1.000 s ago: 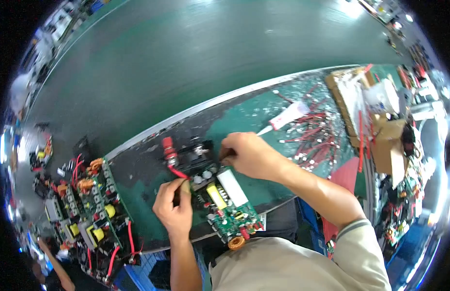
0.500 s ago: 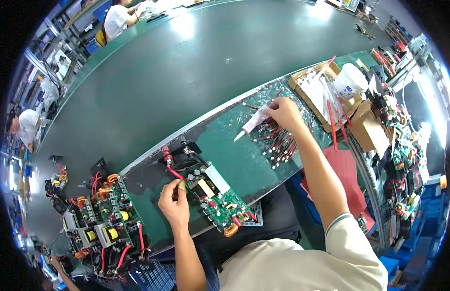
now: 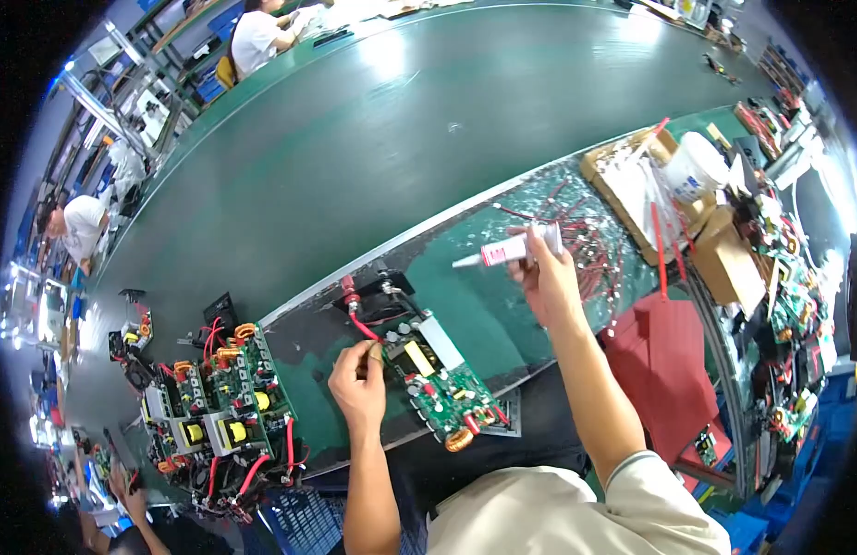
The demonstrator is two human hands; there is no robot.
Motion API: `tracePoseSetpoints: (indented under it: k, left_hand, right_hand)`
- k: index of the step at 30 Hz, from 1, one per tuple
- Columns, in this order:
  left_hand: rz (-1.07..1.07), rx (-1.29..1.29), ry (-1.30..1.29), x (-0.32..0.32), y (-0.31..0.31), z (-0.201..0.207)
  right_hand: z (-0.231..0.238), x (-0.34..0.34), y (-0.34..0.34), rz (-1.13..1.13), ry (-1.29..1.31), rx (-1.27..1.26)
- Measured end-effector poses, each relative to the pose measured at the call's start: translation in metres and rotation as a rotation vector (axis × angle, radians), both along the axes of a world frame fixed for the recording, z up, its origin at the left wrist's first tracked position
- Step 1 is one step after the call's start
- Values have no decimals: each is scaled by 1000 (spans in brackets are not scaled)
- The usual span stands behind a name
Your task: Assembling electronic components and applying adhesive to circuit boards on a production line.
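Observation:
A green circuit board lies at a slant near the bench's front edge, carrying a yellow transformer, a pale heat sink and a copper-wound coil. My left hand is closed, thumb and fingertips pinched on the board's upper left corner, where a thick red cable meets it. That cable runs to a black fan part behind the board. In my right hand is a white tube with red markings, gripped near its tail end. Its narrow nozzle points left, above the bench and clear of the board.
Thin red wires with white connectors lie right of the tube. Beyond them stand a cardboard tray, a white tub and a brown box. Several assembled boards crowd the left. Red sheets sit at right.
My right hand has lifted the tube off the wires and turned it nearly level, nozzle leftward. My left hand keeps its pinch at the board's corner. The whole view has shifted slightly.

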State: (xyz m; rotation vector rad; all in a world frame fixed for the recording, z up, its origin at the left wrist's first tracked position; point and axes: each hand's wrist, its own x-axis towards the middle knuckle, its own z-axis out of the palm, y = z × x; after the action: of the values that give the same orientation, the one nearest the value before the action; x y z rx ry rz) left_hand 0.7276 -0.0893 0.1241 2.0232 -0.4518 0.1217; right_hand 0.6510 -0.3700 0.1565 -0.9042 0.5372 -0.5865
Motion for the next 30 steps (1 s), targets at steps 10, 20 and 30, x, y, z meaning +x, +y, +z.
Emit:
tracePoseSetpoints:
  k: [10,20,30]
  left_hand:
    - [32,16,59,-3,-5,14]
    - [5,17,35,1,-3,9]
    - [-29,32,11,3,-1,10]
  right_hand:
    - [-28,-17,64,20,125,-200]
    - [-34,-22,68,12,87,-437]
    - [-34,-22,69,-20,109,-495]
